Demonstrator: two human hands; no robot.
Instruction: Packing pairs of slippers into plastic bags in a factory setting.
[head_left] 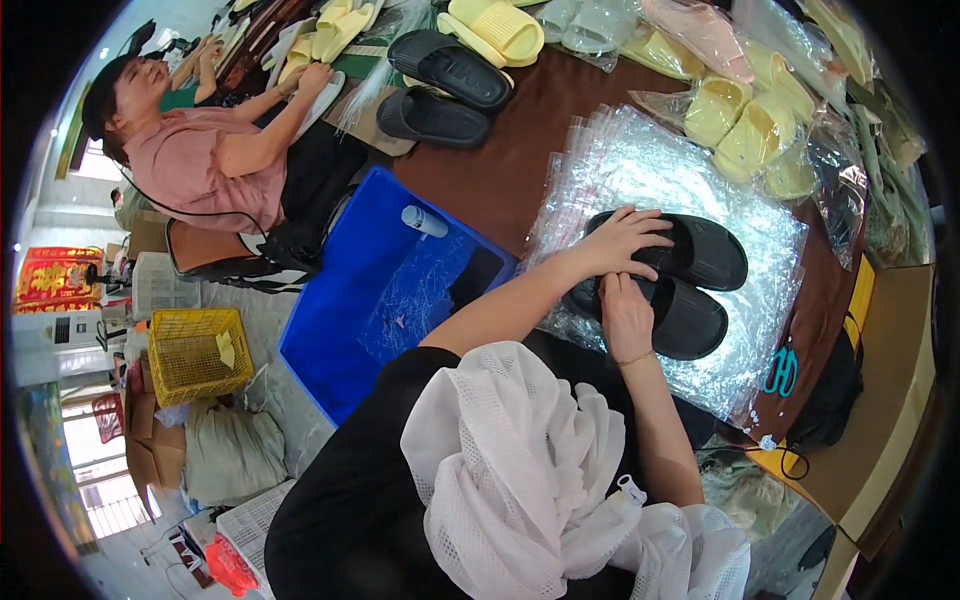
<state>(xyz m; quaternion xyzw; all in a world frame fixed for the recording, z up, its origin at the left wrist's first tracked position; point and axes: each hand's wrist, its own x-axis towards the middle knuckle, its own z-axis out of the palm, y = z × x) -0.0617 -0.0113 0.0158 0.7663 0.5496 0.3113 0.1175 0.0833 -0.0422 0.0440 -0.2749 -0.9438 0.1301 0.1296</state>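
A pair of black slippers, the farther one (708, 252) and the nearer one (690, 320), lies side by side on a thick stack of clear plastic bags (650, 165). My left hand (625, 243) rests on the farther slipper with its fingers spread over the heel part and toward the strap. Just below it, my right hand (627, 312) has its fingers bent and close together at the inner edge of the nearer slipper, with the fingertips partly hidden. The heel ends of both slippers are partly covered by my hands.
Black slippers (450, 70) and yellow slippers (500, 30) lie at the far side; bagged yellow slippers (755, 130) lie far right. Teal-handled scissors (780, 372) are at the right table edge. A blue bin (330, 310) stands left, near a seated person (210, 160). A cardboard box (880, 400) stands right.
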